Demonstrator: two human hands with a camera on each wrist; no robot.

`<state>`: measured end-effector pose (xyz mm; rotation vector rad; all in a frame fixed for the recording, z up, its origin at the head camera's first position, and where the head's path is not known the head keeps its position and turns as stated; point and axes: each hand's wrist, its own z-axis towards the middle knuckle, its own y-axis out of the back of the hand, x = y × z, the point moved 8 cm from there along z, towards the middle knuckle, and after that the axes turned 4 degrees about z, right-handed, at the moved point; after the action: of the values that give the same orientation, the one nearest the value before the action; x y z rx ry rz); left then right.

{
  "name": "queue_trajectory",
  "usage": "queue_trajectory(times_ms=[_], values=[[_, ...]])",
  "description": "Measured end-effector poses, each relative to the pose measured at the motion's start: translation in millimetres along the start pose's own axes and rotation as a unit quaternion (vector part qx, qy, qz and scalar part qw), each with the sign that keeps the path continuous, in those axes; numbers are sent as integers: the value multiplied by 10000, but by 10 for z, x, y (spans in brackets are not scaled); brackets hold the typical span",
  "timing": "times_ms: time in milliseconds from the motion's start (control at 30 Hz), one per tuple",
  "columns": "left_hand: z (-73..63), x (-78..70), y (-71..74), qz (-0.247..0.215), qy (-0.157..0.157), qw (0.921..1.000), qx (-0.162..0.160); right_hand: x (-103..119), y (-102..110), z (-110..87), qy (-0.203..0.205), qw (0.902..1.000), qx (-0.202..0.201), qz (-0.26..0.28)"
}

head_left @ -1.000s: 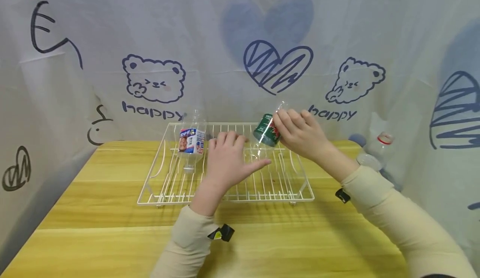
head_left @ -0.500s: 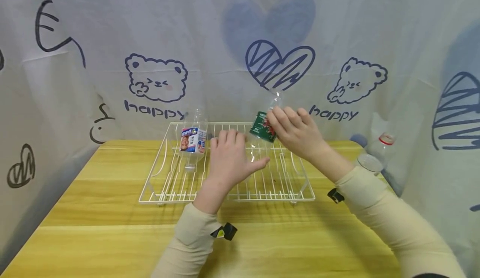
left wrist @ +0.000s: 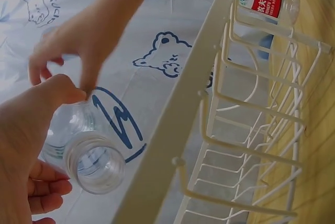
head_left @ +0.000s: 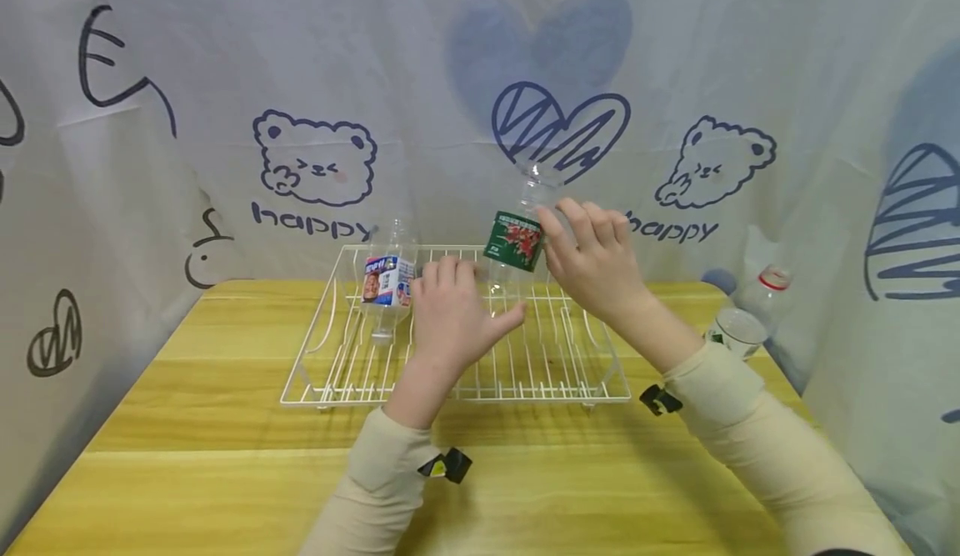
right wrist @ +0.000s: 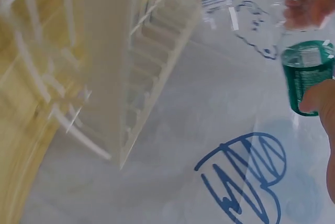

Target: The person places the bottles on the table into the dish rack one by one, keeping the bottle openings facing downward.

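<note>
A clear plastic bottle [head_left: 514, 241] with a green label tilts over the back of the white wire rack [head_left: 525, 391], its uncapped mouth [left wrist: 97, 166] downward. My right hand [head_left: 600, 260] pinches its right side, the thumb [right wrist: 316, 98] lying on the label in the right wrist view. On the other side, my left hand [head_left: 453, 314] stands around the neck end, thumb stretched out and fingers at the bottle's left edge. A second clear bottle [head_left: 387, 281] with a blue and white label stands neck down at the rack's left.
At the table's right edge, behind the right forearm, are a bottle with a red cap [head_left: 772, 279] and another clear bottle [head_left: 738, 327]. The rack rests on a yellow wooden table [head_left: 247, 473]. A printed curtain [head_left: 435, 56] hangs close behind.
The green-labelled bottle has moved left and slightly up with my right hand, turning more upright. My left thumb has drawn in a little; the left hand otherwise stays nearly still.
</note>
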<state>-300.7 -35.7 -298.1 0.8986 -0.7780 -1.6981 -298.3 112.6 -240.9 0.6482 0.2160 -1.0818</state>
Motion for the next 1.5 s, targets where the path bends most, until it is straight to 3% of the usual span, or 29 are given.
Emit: queue_trajectory(times_ms=[167,233,333,500,600,700,833,1033,1167,1500], values=[[-35,65,9,-282,204,9991,-260,-148,98,39,-1113,9909,20,758],[-51,90,-1,-281,275,9989,-261,-184,119,63,-1584,9821,155,1010],[-78,111,-11,-259,308,9988,-262,-221,116,90,-2310,9614,361,1448],[-121,89,5,-357,148,9980,-506,-282,57,78,-3520,9109,688,2041],[-145,87,8,-429,60,9973,-595,-295,-3,28,-4181,8728,893,2353],[-169,77,-3,-458,-73,9970,-619,-285,-74,-56,-4766,8285,1071,2738],[-191,41,-2,-562,-373,9948,-762,-263,-164,-174,-5281,7800,1148,3154],[-208,-8,-7,-625,-693,9906,-1001,-283,-244,-331,-5717,7301,906,3631],[-226,-55,-38,-470,-787,9910,-974,-303,-245,-392,-5773,7181,631,3836],[-237,-54,-99,-339,-516,9962,-616,-327,-226,-380,-5756,7193,389,3869]])
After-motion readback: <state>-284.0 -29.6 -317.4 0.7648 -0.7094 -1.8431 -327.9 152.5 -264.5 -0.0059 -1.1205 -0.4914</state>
